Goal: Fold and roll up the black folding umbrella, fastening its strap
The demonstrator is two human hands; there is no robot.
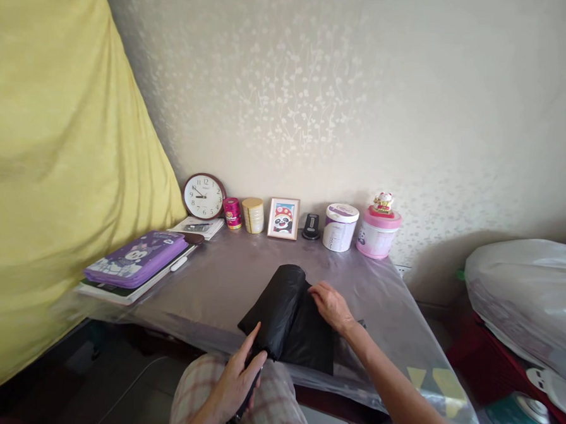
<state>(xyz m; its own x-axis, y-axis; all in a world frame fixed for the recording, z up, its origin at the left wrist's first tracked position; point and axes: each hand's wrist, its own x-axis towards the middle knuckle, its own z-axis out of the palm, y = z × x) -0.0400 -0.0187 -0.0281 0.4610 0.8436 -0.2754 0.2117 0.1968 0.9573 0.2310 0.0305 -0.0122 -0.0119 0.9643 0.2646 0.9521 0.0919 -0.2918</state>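
A black folding umbrella lies at the table's front edge, its canopy loosely folded with panels spread to both sides. My left hand is wrapped around its dark handle, just below the canopy and over my lap. On the right, my right hand has its fingers bent and pinched at the upper edge of a loose canopy panel. The fingertips of that hand touch the black cloth. Some of the left fingers are hidden behind the handle.
Along the wall stand a round clock, a framed panda picture, a white tub and a pink tub. A purple case rests on books at left. Plastic film covers the table. A bagged bundle sits right.
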